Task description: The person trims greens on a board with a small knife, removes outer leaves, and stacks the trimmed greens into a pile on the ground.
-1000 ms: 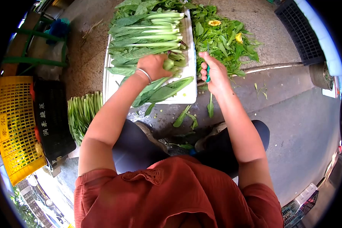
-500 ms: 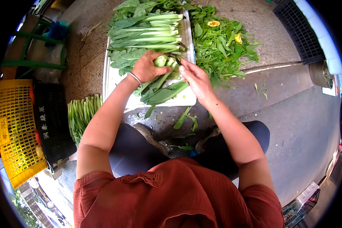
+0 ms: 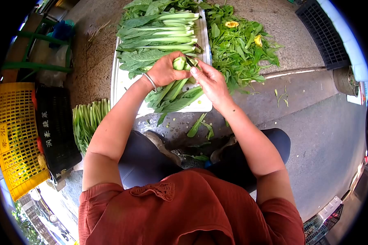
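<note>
My left hand (image 3: pixel 167 72) is wrapped round the stalks of some leafy greens (image 3: pixel 178 63), their pale cut ends facing up and right. Just beside it, my right hand (image 3: pixel 212 85) grips a small knife (image 3: pixel 189 61), whose dark blade lies against the stalk ends. The knife's handle is mostly hidden in my fingers. Long green leaves (image 3: pixel 173 98) spread below my hands over the near end of a white board (image 3: pixel 122 87). Farther up the board, more leafy stalks (image 3: pixel 163 34) lie in a row with their cut ends to the right.
A heap of loose greens (image 3: pixel 237 53) with yellow bits lies right of the board. At the left are a bundle of green stalks (image 3: pixel 90 118), a yellow crate (image 3: pixel 18 139) and a black crate (image 3: pixel 55 130). Trimmings (image 3: pixel 198 125) litter the floor near my feet.
Both hands have shifted slightly with the greens, the left one to the right and up. The dark knife blade now shows across the stalk ends.
</note>
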`<control>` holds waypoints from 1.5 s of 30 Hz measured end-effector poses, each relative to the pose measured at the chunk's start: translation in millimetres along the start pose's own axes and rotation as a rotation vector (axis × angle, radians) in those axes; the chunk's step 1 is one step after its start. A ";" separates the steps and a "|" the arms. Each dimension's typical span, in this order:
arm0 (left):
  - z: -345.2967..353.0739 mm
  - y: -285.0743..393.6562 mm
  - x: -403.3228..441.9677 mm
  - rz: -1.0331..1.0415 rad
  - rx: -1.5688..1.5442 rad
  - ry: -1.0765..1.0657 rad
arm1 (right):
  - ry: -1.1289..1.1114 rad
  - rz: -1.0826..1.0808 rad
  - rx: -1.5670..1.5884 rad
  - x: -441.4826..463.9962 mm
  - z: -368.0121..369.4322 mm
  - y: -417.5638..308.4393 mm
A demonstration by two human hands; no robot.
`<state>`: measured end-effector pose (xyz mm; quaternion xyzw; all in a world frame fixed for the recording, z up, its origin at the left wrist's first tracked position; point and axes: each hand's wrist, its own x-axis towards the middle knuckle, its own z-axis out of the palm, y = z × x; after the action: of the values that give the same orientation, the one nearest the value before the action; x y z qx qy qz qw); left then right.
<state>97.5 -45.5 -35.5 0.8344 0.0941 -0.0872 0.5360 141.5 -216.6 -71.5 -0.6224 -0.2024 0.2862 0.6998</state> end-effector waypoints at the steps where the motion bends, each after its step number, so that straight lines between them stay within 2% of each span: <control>1: 0.3 1.8 -0.6 0.017 0.033 0.015 | -0.001 0.001 0.001 0.2 0.1 0.3; 7: 0.8 -4.4 2.0 0.020 -0.096 -0.025 | 0.034 -0.062 -0.016 1.2 0.6 -1.7; 9: 3.2 -0.5 -1.9 0.011 -0.053 -0.015 | 0.144 0.084 -0.021 3.4 -2.7 4.3; 10: 4.1 1.7 -2.8 0.005 -0.013 -0.010 | 0.141 0.084 -0.021 2.9 -5.2 2.6; 12: 3.7 -1.9 -3.1 0.000 -0.020 -0.005 | 0.027 0.291 0.247 -0.5 -11.2 -2.7; 16: -10.3 7.8 -5.8 -0.049 -0.109 -0.034 | 0.217 0.492 0.249 5.3 -37.1 14.6; 18: -18.5 4.9 -8.2 0.023 -0.111 -0.013 | 0.233 0.524 0.223 6.1 -43.2 15.7; 20: -26.1 8.7 -13.2 -0.017 0.144 0.044 | 0.327 0.541 -0.134 3.3 -38.7 9.7; 21: -26.7 5.0 -13.4 0.001 0.199 0.066 | 0.279 0.399 -0.368 5.0 -43.5 37.5; 23: -27.4 1.0 -10.7 0.020 0.257 0.089 | 0.196 0.396 -0.334 1.4 -41.1 51.7; 25: -23.3 1.5 -8.0 -0.250 0.281 -0.091 | 0.068 0.361 -0.363 1.4 -39.3 63.9; 26: -19.3 -0.2 -9.9 -0.229 0.319 -0.115 | 0.066 0.359 -0.364 1.3 -39.7 68.9; 28: -13.8 -0.6 -12.7 -0.178 0.431 -0.214 | -0.004 0.400 -0.584 3.5 -36.4 63.6; 29: -8.7 -2.9 -14.7 -0.168 0.489 -0.200 | -0.008 0.480 -0.412 3.7 -36.6 60.4; 30: -5.4 -3.8 -15.8 -0.196 0.482 -0.233 | -0.012 0.475 -0.414 2.9 -32.1 46.7; 33: 5.1 0.7 -23.9 -0.094 0.171 -0.312 | 0.000 0.473 -0.040 0.1 -22.3 11.5; 34: 6.7 2.5 -25.0 -0.094 0.169 -0.306 | -0.005 0.472 -0.044 -1.4 -19.0 2.2; 36: 7.7 8.9 -26.3 -0.163 -0.065 -0.370 | 0.005 0.366 0.089 -6.4 -11.5 -14.0; 38: 3.7 11.2 -26.5 -0.161 -0.058 -0.359 | 0.006 0.339 0.099 -7.7 -13.4 -19.9; 40: -1.9 12.0 -25.8 -0.126 -0.221 -0.351 | -0.100 0.271 0.247 -6.2 -19.0 -27.6; 42: -5.5 8.5 -24.8 -0.107 -0.359 -0.359 | -0.139 0.272 0.244 -8.8 -24.6 -34.8; 45: -10.4 8.5 -24.5 -0.092 -0.406 -0.384 | -0.227 0.165 0.223 -12.9 -24.8 -33.9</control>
<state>76.4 -41.0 -17.8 0.6729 0.0440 -0.2474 0.6957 152.6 -245.8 -40.6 -0.5192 -0.1951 0.4318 0.7112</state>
